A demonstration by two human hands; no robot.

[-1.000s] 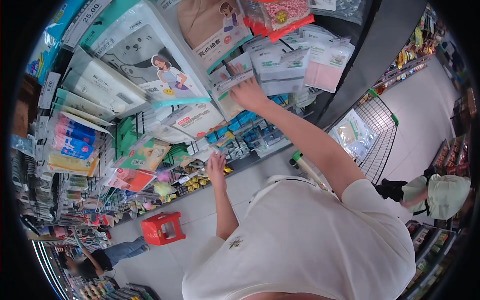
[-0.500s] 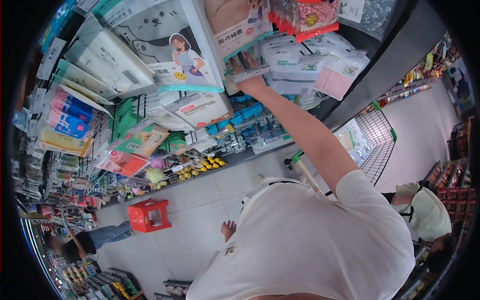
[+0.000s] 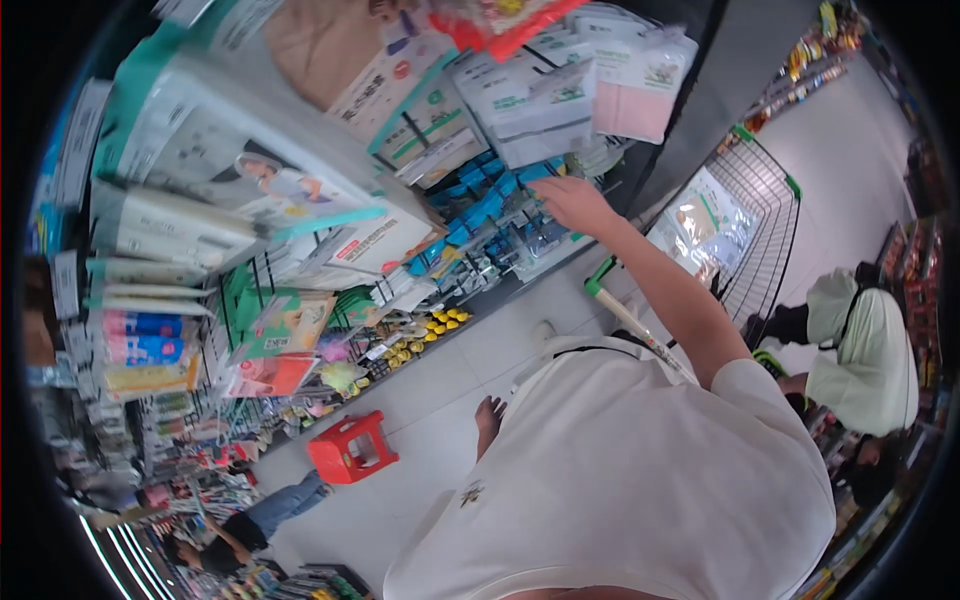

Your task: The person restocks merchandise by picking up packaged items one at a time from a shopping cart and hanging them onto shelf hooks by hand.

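Note:
My right hand is stretched out in front of the shelf, palm down with fingers extended, beside the blue packets on the lower hooks. Nothing shows in its fingers, though motion slightly blurs them. Above it hang white packs and a pack with a pink panel. Farther left are a large boxed apron-style pack and a beige fabric pack. My left hand hangs low by my side over the floor, fingers apart and holding nothing.
A wire shopping cart with green corners stands at right, clear plastic packs inside. On the tiled floor is a red stool. One person in a pale top is at right, another in jeans at lower left.
My right hand has come away from the hanging packs and price tag, moving right and lower in front of the shelf. The view has turned and shifted. My left hand still hangs down.

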